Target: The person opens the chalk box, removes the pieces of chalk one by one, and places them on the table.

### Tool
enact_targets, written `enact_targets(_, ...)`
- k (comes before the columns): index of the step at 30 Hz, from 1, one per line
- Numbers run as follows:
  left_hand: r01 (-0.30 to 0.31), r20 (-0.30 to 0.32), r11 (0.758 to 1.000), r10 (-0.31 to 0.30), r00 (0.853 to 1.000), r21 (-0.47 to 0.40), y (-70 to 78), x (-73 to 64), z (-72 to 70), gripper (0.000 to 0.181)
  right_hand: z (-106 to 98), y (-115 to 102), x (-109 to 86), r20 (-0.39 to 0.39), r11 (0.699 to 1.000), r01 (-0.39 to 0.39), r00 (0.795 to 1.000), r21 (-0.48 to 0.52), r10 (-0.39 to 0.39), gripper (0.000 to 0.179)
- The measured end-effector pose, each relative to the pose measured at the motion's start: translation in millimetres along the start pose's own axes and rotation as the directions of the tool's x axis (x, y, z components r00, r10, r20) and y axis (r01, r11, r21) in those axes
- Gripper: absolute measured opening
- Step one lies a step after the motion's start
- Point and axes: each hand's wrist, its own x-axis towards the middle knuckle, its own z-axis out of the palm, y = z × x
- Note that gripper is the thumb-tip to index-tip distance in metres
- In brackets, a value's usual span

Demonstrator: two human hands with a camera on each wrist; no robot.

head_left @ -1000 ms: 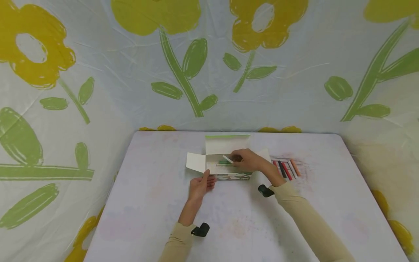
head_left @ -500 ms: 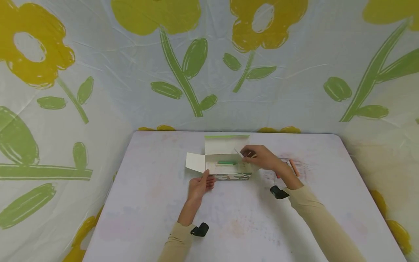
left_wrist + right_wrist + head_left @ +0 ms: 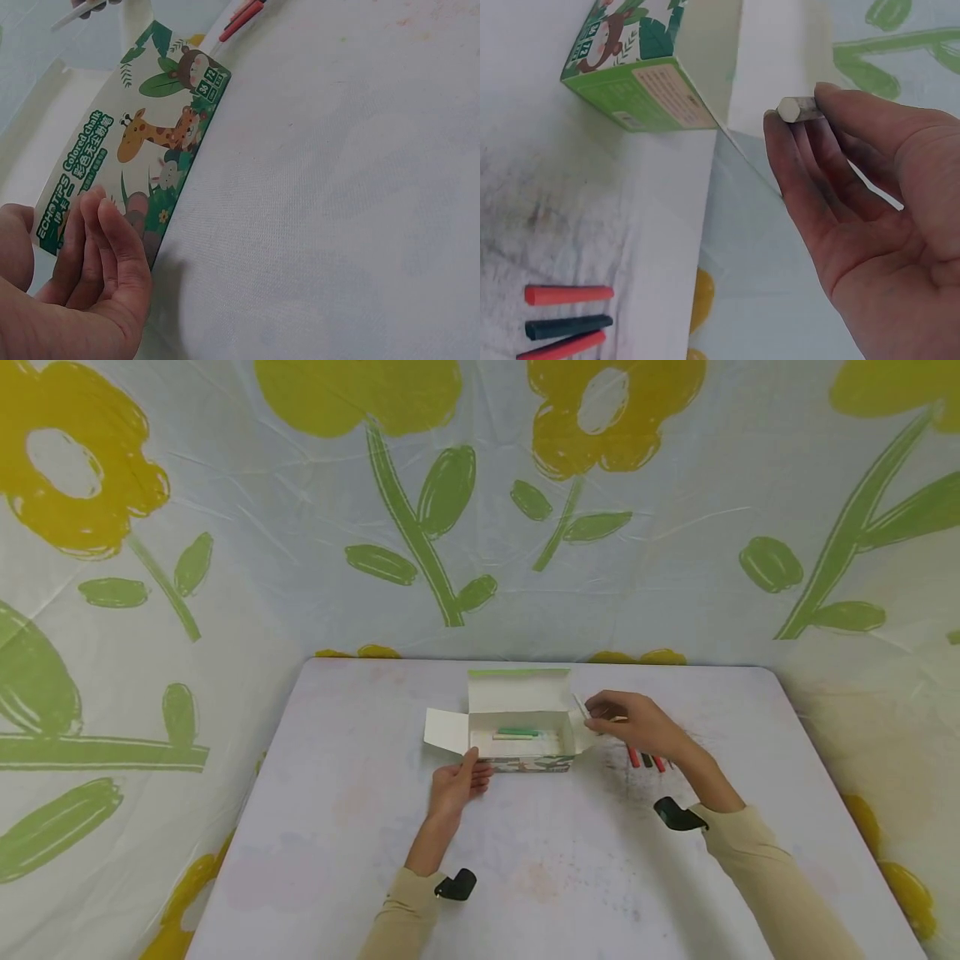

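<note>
A cardboard chalk box (image 3: pixel 525 764), labelled "Colored chalk" in the left wrist view, stands open on the table with its lid raised and side flaps spread. My left hand (image 3: pixel 453 787) grips its front left edge, the thumb over the rim and the fingers against the printed wall (image 3: pixel 161 146). Between thumb and fingertips, my right hand (image 3: pixel 637 724) pinches a white chalk stick (image 3: pixel 799 109), held above the box's right flap. Inside the box lie a green chalk stick (image 3: pixel 517 732) and a pale chalk stick (image 3: pixel 512 737), with more pale sticks near the right end.
Right of the box, red chalk sticks (image 3: pixel 568 294) and a black chalk stick (image 3: pixel 568 327) lie on the smudged tabletop (image 3: pixel 360 835), partly behind my right hand in the head view. A flower-printed curtain (image 3: pixel 300 568) surrounds the table's back and sides.
My right hand has moved from over the inside of the box to the right, carrying the white chalk stick, and now covers some of the loose sticks. The left hand stays at the box.
</note>
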Motion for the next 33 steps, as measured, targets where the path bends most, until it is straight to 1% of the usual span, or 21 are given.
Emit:
enact_targets(3, -0.002, 0.003, 1.0, 0.002, 1.0, -0.004, -1.0, 0.7, -0.5, 0.053, -6, 0, -9.5, -0.014, 1.0, -0.015, 1.0, 0.003, 0.015, 0.03)
enact_targets(7, 0.0, -0.001, 1.0, 0.0, 1.0, -0.008, -1.6, 1.6, -0.8, 0.052, -13, 3, -21.1, -0.038, 1.0, -0.012, 0.999, -0.007, 0.012, 0.03)
enact_targets(14, 0.0, 0.004, 1.0, 0.0, 1.0, -0.009, -2.7, 3.5, -1.2, 0.051, -20, 19, -41.3, -0.075, 0.998, -0.058, 0.996, -0.016, 0.057, 0.033)
enact_targets(18, -0.001, 0.008, 1.0, 0.001, 1.0, -0.007, -3.1, 3.8, -1.6, 0.051, -21, 29, -55.9, -0.09, 0.998, -0.066, 0.994, -0.012, 0.065, 0.033)
enact_targets(23, -0.001, 0.008, 1.0, 0.001, 1.0, -0.001, -2.7, 3.2, -2.6, 0.052, -18, 45, -73.1, -0.108, 0.996, -0.091, 0.99, 0.021, 0.092, 0.035)
enact_targets(26, 0.002, 0.006, 1.0, -0.002, 1.0, -0.006, -2.3, 2.6, -2.7, 0.051, -13, 55, -82.8, -0.114, 0.991, -0.126, 0.985, 0.043, 0.131, 0.037)
enact_targets(28, -0.004, 0.007, 1.0, 0.004, 1.0, -0.007, -1.9, 1.9, -2.4, 0.051, -9, 62, -88.5, -0.109, 0.986, -0.153, 0.981, 0.068, 0.16, 0.039)
enact_targets(33, -0.005, 0.011, 1.0, 0.005, 1.0, -0.01, -0.8, 1.1, -1.4, 0.053, 3, 78, -100.0, -0.089, 0.973, -0.212, 0.971, 0.091, 0.22, 0.041)
